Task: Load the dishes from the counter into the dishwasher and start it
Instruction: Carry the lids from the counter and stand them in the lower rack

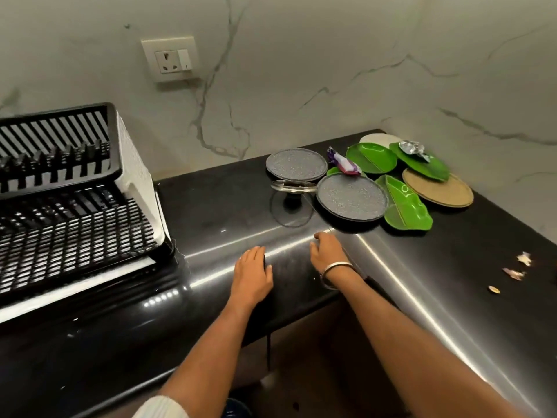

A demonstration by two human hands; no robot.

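Hands (252, 274) (327, 252) rest palm-down on the counter (229, 206), each grip relaxed, holding nothing.

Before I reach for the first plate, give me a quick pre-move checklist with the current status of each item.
1. Both hands free: ok. The left hand and right hand rest on the counter edge, holding nothing.
2. Nearest plate reachable: ok. The near grey plate lies closest, nothing on top.
3. Plates free of rubbish: not ok. A purple wrapper and crumpled foil sit on the green plates.
4. Glass lid stable: cannot tell; it stands beside the grey plates.
5. Dishwasher open: cannot tell; not in view.
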